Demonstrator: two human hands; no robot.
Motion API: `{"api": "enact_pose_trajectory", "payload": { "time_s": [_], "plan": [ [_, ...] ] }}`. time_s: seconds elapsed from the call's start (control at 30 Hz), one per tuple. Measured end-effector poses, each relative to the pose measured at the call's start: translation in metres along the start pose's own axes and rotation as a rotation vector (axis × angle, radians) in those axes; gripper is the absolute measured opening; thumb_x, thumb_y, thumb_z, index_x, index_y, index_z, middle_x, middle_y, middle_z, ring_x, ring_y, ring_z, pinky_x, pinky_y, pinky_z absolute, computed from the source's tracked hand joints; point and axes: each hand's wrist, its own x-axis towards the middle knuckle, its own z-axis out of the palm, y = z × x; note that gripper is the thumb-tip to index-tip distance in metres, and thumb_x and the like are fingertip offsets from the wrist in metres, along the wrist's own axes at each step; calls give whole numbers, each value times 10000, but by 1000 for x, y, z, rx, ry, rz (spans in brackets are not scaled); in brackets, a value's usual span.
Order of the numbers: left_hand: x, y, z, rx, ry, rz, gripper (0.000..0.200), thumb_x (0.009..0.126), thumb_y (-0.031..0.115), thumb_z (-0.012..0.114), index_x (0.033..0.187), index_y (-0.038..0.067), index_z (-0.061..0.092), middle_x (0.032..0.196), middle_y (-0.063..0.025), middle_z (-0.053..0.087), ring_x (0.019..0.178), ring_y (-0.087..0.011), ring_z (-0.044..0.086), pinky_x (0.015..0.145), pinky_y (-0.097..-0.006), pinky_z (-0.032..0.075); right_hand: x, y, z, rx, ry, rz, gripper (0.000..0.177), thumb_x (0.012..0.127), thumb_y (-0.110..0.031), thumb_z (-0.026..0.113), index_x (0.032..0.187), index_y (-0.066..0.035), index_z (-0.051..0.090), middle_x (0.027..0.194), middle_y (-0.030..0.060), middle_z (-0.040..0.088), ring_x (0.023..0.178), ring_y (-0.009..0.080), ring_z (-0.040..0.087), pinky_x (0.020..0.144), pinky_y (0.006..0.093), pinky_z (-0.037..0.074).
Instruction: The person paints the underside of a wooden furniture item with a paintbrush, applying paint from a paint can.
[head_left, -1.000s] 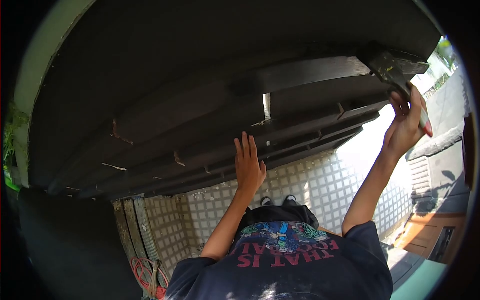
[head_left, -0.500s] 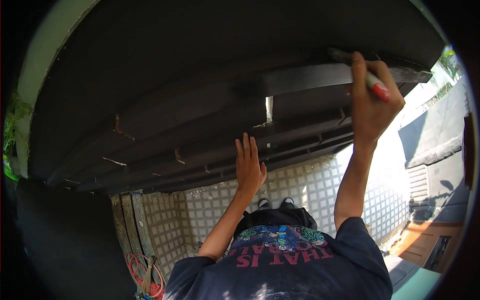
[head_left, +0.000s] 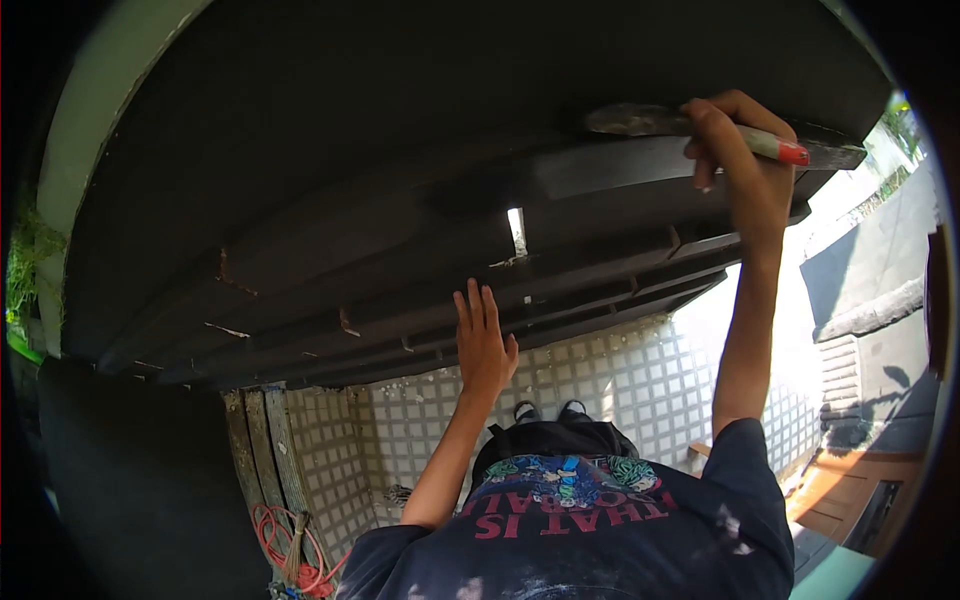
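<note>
A paintbrush (head_left: 640,120) with a pale, red-tipped handle is in my right hand (head_left: 740,150), its dark bristles pointing left along the upper edge of a long dark board (head_left: 610,166). Part of that board looks shinier and greyer than the black surface (head_left: 400,80) above it. My left hand (head_left: 484,345) rests with fingers spread on the lower dark slats, below a bright narrow gap (head_left: 517,231). Pale and brown marks show on the slats to the left.
Below lies a tiled floor (head_left: 640,370) with my feet on it. Weathered wooden posts (head_left: 265,440) and a red hose (head_left: 268,520) are at the lower left. A wooden door (head_left: 835,490) stands at the lower right.
My right hand has turned, and the brush has swung flatter with its bristles further left. My left hand has shifted slightly left and down in view.
</note>
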Motion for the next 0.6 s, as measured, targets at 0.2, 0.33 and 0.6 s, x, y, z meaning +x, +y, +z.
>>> {"api": "enact_pose_trajectory", "payload": {
  "time_s": [0.2, 0.33, 0.6],
  "plan": [
    [1, 3, 1, -16, 30, -11, 970, 824, 164, 745, 1588, -36, 183, 1668, -256, 122, 1522, -500, 155, 1097, -563, 439, 29, 22, -91, -300, 72, -21, 241, 939, -211, 697, 797, -17, 704, 600, 20, 604, 480, 66, 530, 473, 219, 370],
    [2, 4, 3, -25, 38, -18, 995, 819, 172, 767, 1587, -37, 170, 1669, -260, 92, 1523, -515, 120, 1093, -552, 454, 23, 12, -100, -523, 210, -50, 237, 940, -206, 693, 788, -24, 702, 583, 16, 589, 486, 72, 538, 479, 243, 390],
    [2, 9, 4, 0, 45, -38, 969, 821, 189, 764, 1578, -49, 207, 1665, -265, 109, 1523, -502, 145, 1084, -542, 465, 1, -5, -15, -640, 112, -589, 205, 861, -125, 736, 720, -53, 608, 562, 105, 582, 464, 252, 598, 481, 359, 437]
  ]
}}
